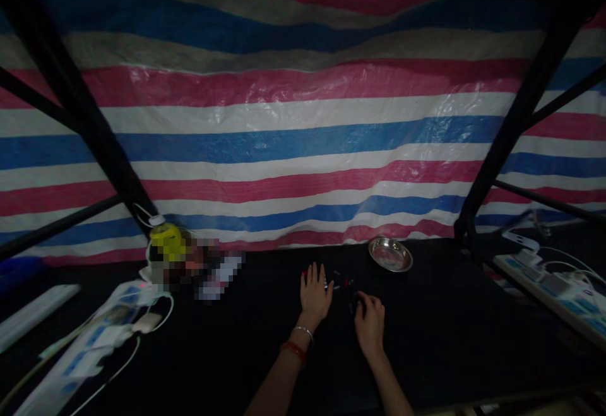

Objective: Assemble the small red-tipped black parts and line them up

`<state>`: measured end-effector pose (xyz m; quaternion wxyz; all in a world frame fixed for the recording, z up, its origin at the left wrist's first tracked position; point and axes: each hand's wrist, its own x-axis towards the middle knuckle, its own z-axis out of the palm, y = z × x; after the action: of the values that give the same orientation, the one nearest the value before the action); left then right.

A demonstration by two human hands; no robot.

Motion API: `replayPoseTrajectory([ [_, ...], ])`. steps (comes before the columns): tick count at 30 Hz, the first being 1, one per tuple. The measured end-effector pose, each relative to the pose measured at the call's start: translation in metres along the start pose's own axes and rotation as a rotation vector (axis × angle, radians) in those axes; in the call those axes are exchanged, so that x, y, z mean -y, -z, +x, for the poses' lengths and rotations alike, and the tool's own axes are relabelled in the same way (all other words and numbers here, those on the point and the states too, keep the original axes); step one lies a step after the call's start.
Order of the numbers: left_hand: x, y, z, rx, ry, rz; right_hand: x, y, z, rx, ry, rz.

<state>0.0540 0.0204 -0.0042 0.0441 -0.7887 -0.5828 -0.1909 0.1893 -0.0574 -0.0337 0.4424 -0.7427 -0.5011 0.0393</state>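
Note:
My left hand (313,293) lies palm down on the black tabletop (265,353), its fingers stretched out and a little apart. A silver bangle and a reddish bracelet (293,351) circle that wrist. Close by its fingertips, several small parts (337,286), some pale and one red, lie scattered; they are too small and dim to name. To their right, my right hand (372,321) has curled fingers, with thumb and index finger close together by a small dark piece. What sits between them cannot be made out. A shallow round metal dish (391,255) stands behind the right hand.
Power strips with plugs and cables lie at the left (89,346) and right (558,283). A yellow-labelled bottle (166,242) stands near the left post, beside a blurred patch. Black posts frame a striped plastic sheet (303,144) behind the table.

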Motion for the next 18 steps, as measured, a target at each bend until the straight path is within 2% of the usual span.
replayPoseTrajectory([
  [4, 0.001, 0.0, -0.002, -0.012, 0.003, -0.013, 0.009, -0.001, -0.004, 0.023, 0.04, -0.15],
  [9, -0.001, 0.002, -0.001, -0.01, 0.012, -0.028, 0.021, -0.006, -0.002, 0.194, 0.146, -0.317],
  [13, -0.001, 0.004, 0.0, 0.006, 0.015, -0.029, 0.027, -0.015, 0.014, 0.288, 0.148, -0.387],
  [18, 0.004, 0.004, 0.005, 0.023, 0.03, -0.018, 0.034, -0.03, 0.037, 0.337, 0.133, -0.407],
])
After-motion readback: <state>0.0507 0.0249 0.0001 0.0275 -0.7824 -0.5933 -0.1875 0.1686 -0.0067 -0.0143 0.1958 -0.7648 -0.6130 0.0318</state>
